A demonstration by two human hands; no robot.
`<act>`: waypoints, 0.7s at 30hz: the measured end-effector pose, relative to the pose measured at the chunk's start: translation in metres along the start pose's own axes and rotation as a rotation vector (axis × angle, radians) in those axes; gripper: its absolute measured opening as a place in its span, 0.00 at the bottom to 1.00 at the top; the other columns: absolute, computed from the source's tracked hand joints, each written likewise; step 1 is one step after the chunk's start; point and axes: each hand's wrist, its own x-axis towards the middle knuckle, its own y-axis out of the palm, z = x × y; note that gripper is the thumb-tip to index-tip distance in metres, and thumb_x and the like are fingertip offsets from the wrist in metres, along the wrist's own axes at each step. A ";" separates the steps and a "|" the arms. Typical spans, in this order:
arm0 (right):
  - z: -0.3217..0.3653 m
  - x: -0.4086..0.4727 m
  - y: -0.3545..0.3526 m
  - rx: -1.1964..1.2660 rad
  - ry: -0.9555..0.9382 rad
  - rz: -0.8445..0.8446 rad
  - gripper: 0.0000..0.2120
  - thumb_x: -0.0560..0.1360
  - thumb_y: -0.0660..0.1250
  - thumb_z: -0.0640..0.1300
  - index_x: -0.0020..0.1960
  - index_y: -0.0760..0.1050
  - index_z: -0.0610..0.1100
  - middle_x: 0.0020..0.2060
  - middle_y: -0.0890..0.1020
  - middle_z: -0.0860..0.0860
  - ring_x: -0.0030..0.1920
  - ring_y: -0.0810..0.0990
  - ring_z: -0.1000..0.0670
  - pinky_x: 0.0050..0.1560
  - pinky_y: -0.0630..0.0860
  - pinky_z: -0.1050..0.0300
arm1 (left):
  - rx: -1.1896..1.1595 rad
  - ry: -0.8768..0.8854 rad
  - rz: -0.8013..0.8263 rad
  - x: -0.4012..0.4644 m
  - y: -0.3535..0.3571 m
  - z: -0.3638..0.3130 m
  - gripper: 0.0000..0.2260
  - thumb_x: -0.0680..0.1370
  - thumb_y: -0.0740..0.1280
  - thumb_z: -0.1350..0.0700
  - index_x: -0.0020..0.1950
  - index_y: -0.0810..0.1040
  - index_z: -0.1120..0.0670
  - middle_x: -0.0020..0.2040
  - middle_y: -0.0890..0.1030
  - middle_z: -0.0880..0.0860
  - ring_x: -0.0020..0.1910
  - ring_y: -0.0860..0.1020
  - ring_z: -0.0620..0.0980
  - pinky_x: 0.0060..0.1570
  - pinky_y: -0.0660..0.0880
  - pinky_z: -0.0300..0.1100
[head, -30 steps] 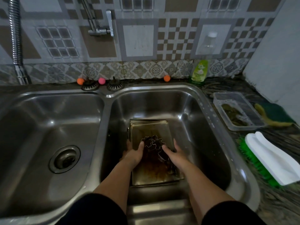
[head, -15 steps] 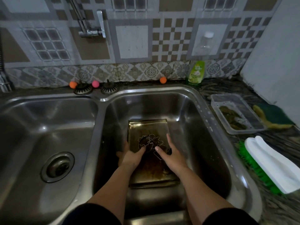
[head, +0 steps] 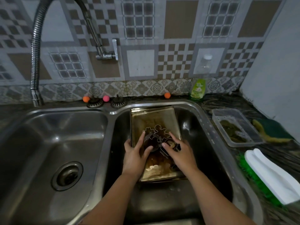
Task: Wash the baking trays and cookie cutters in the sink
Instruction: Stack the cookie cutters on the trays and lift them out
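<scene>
Stacked metal baking trays (head: pixel 154 119), brown with grease, sit tilted in the right sink basin (head: pixel 203 143), their far edge near the basin's back rim. A pile of metal cookie cutters (head: pixel 156 132) lies on the top tray. My left hand (head: pixel 134 157) grips the pile from the left, fingers curled around the cutters. My right hand (head: pixel 180 152) closes on them from the right, fingers spread over the pile. Pale residue (head: pixel 154 171) lies at the tray's near end.
The left basin (head: pixel 48 143) with its drain (head: pixel 67 176) is bare. A flexible faucet hose (head: pixel 35 62) arcs above it. Dish soap bottle (head: pixel 198 89), clear tub (head: pixel 235 127), green sponge (head: pixel 272 130) and a white-and-green brush (head: pixel 267 176) sit on the right counter.
The trays have come up and away from me, now tilted toward the basin's back rim. Both hands stayed on the cookie cutters. The view tilted upward, showing more wall and faucet.
</scene>
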 end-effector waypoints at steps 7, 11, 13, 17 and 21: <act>0.045 -0.003 -0.025 -0.016 -0.202 -0.098 0.28 0.70 0.65 0.68 0.67 0.61 0.72 0.73 0.59 0.53 0.73 0.62 0.47 0.65 0.67 0.46 | -0.071 0.152 -0.194 0.002 -0.022 -0.032 0.26 0.77 0.64 0.43 0.71 0.57 0.30 0.76 0.49 0.49 0.74 0.60 0.55 0.72 0.61 0.48; 0.085 -0.009 -0.050 -0.043 -0.394 -0.211 0.27 0.71 0.67 0.64 0.67 0.62 0.71 0.73 0.60 0.54 0.73 0.60 0.49 0.64 0.65 0.53 | -0.121 0.290 -0.322 0.008 -0.042 -0.063 0.26 0.76 0.65 0.44 0.71 0.59 0.30 0.75 0.50 0.49 0.74 0.59 0.52 0.69 0.56 0.40; 0.105 -0.012 -0.063 -0.072 -0.487 -0.263 0.27 0.71 0.67 0.64 0.67 0.62 0.72 0.74 0.59 0.53 0.73 0.60 0.48 0.65 0.66 0.52 | -0.161 0.340 -0.378 0.011 -0.051 -0.080 0.27 0.77 0.66 0.46 0.71 0.60 0.30 0.75 0.51 0.50 0.74 0.59 0.51 0.69 0.56 0.39; 0.133 -0.016 -0.082 -0.091 -0.613 -0.333 0.26 0.71 0.67 0.63 0.65 0.60 0.74 0.74 0.59 0.52 0.73 0.62 0.48 0.60 0.65 0.58 | -0.162 0.408 -0.440 0.014 -0.067 -0.109 0.28 0.76 0.66 0.46 0.70 0.58 0.28 0.75 0.51 0.51 0.75 0.57 0.54 0.69 0.57 0.42; 0.143 -0.022 -0.092 -0.072 -0.654 -0.368 0.26 0.72 0.68 0.61 0.66 0.60 0.72 0.74 0.58 0.52 0.73 0.60 0.50 0.57 0.61 0.61 | -0.149 0.462 -0.468 0.012 -0.078 -0.125 0.28 0.75 0.67 0.45 0.71 0.58 0.30 0.76 0.50 0.54 0.76 0.52 0.55 0.69 0.54 0.44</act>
